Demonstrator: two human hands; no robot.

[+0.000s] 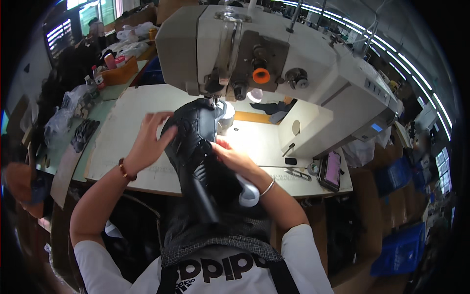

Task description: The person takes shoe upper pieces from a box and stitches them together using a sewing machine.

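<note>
A black shoe upper (pixel 188 134) lies under the needle area (pixel 213 101) of a large off-white sewing machine (pixel 313 68), its lower part hanging toward my lap. At its left edge is my left hand (pixel 152 139), thumb and fingers spread, the fingertips near or touching the black material; slight blur hides the exact contact. My right hand (pixel 234 156) grips the upper's right edge between thumb and fingers, close below the machine's arm. A bead bracelet (pixel 126 169) circles my left wrist, and a bangle (pixel 268 186) my right. Beneath my right forearm shows a white rounded part (pixel 248 195).
On the white table (pixel 129 132), a phone (pixel 331 170) with a lit screen, snips (pixel 297 174) and a small black object (pixel 291 161) lie at right. A side bench (pixel 105 110) at left carries plastic bags (pixel 63 115) and bottles (pixel 98 78). Blue crates (pixel 399 250) stand at lower right.
</note>
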